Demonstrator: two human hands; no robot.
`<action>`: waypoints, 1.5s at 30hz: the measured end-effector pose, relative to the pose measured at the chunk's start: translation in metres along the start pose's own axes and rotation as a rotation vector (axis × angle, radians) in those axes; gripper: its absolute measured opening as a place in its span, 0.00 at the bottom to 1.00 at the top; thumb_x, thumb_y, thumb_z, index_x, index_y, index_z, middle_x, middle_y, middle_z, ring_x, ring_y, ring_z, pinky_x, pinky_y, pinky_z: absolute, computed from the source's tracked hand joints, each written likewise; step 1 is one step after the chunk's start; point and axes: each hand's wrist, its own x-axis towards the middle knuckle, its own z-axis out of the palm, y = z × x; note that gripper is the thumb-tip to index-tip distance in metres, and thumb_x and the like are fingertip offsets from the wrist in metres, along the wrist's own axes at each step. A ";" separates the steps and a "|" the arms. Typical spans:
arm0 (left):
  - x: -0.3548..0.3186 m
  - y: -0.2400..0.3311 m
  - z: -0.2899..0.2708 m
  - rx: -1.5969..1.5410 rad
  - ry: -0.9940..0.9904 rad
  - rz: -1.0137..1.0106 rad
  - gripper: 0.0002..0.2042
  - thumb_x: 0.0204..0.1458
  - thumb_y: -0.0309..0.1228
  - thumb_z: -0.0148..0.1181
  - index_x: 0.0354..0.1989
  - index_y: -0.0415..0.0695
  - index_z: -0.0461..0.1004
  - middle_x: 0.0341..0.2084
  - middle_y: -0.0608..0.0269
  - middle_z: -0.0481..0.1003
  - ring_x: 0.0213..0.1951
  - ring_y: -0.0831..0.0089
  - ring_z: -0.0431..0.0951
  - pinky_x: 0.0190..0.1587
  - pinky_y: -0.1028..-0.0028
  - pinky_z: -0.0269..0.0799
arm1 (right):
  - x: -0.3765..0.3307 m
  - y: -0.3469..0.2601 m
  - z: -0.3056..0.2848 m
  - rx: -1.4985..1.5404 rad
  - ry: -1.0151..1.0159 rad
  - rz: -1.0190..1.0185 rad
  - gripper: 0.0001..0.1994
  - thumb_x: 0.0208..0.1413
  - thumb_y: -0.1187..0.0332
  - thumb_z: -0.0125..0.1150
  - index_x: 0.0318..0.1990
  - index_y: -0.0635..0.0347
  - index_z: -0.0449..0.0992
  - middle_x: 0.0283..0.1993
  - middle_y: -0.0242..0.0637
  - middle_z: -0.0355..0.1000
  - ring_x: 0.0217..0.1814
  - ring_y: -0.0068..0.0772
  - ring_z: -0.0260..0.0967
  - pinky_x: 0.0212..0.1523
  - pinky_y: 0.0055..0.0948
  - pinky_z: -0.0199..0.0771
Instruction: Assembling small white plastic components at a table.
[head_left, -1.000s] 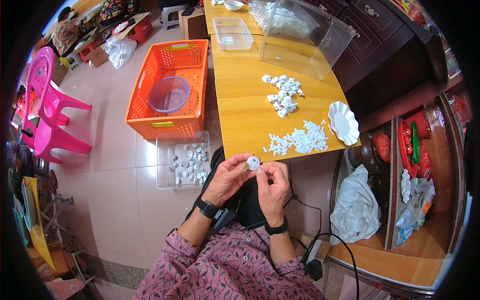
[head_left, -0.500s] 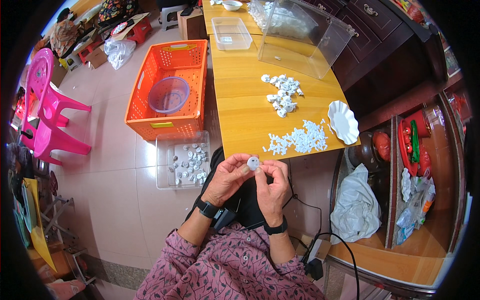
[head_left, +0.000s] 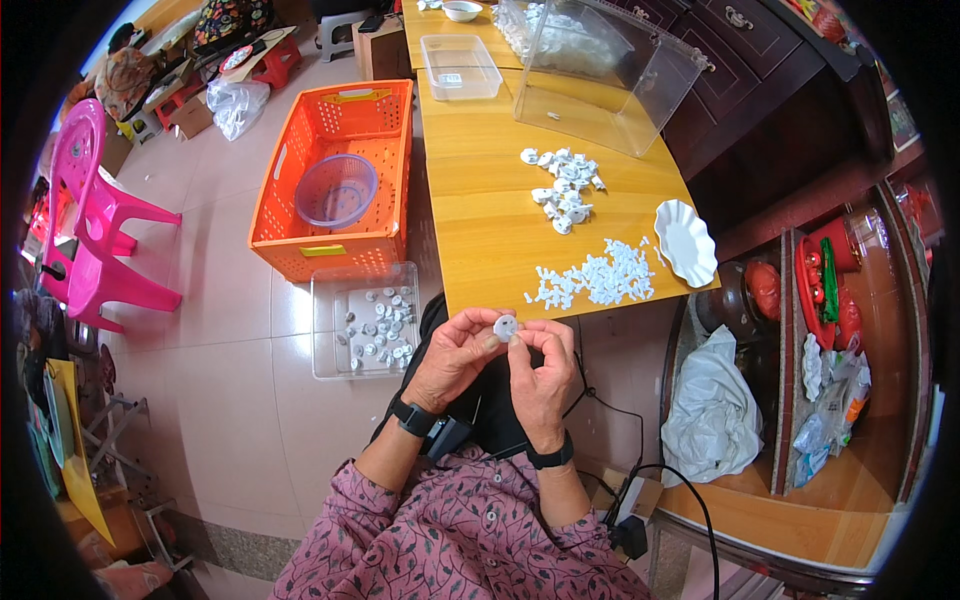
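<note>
Between my two hands, just off the table's near edge, is a small round white plastic piece (head_left: 505,327) with dark slots in its face. My left hand (head_left: 455,352) pinches it from the left, thumb and fingers closed. From the right, my right hand (head_left: 541,370) presses thumb and fingertips at its edge; whether a smaller part is between those fingertips is too small to tell. On the table (head_left: 470,220) ahead lie a heap of tiny white plastic parts (head_left: 605,276) and, farther off, a pile of larger white plastic pieces (head_left: 565,190).
Left of my legs, a clear bin (head_left: 335,335) holds several round pieces. Beyond it stands an orange crate (head_left: 330,258) with a purple-tinted bowl (head_left: 338,190). A scalloped white dish (head_left: 687,245), a clear tub (head_left: 462,68) and a large clear box (head_left: 590,95) stand on the table.
The white piece has turned slightly between my fingers, and my right thumb has shifted a little. My hands stay in nearly the same place.
</note>
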 end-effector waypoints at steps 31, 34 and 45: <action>0.001 0.004 0.001 0.116 -0.021 0.062 0.14 0.55 0.17 0.62 0.50 0.39 0.74 0.55 0.56 0.73 0.55 0.71 0.74 0.61 0.71 0.70 | 0.000 -0.001 0.000 -0.035 -0.030 -0.036 0.06 0.53 0.77 0.64 0.36 0.64 0.74 0.44 0.45 0.70 0.46 0.44 0.71 0.47 0.38 0.72; 0.000 0.005 0.000 0.094 -0.004 0.044 0.13 0.56 0.18 0.62 0.50 0.39 0.74 0.54 0.56 0.74 0.54 0.71 0.75 0.59 0.70 0.72 | -0.001 0.002 0.002 -0.008 -0.031 -0.025 0.06 0.54 0.77 0.64 0.37 0.65 0.74 0.44 0.45 0.70 0.46 0.42 0.72 0.46 0.36 0.74; -0.001 0.004 -0.002 0.063 0.036 0.024 0.13 0.57 0.19 0.62 0.51 0.39 0.74 0.52 0.57 0.76 0.53 0.70 0.77 0.58 0.69 0.74 | -0.004 0.004 0.003 0.024 -0.064 0.024 0.06 0.54 0.78 0.63 0.38 0.65 0.72 0.45 0.47 0.69 0.47 0.46 0.71 0.47 0.40 0.73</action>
